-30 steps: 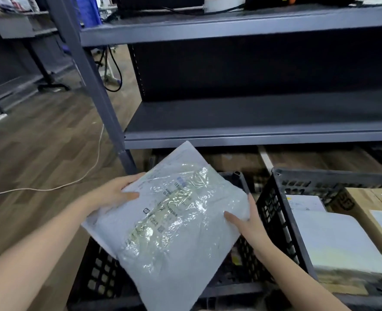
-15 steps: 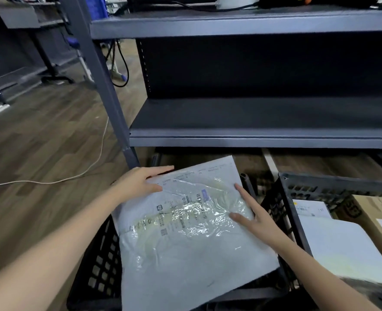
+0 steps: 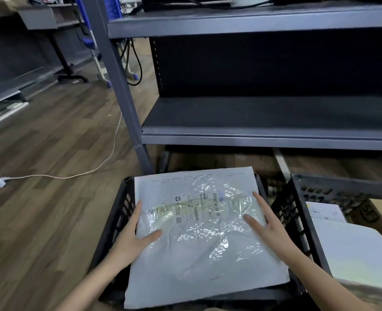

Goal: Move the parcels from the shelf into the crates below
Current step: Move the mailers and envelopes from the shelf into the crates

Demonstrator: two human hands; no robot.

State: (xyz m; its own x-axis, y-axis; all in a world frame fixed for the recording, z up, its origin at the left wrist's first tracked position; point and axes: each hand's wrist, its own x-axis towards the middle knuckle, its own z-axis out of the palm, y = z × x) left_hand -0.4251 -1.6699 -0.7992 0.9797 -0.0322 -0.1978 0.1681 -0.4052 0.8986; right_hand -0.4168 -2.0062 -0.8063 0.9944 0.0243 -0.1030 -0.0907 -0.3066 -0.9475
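The white plastic parcel (image 3: 199,254) lies flat across the black crate (image 3: 118,221) directly under both hands, its far corners reaching the rim. The left hand (image 3: 129,241) rests at its left edge, thumb on top and fingers straight along the side. The right hand (image 3: 273,232) lies flat on top with fingers spread, gripping nothing.

To finish well, I judge the parcel should be flexed to clear the rim, then pressed level with the palms pushing straight down, since the film looks slick.

The crate's floor is hidden beneath the parcel. Whether the left fingertips tuck under the edge cannot be told, and the label print is too small to read. The second crate (image 3: 297,209), right of the right hand, is cut off. The shelf (image 3: 264,135) beyond the hands runs out of frame.
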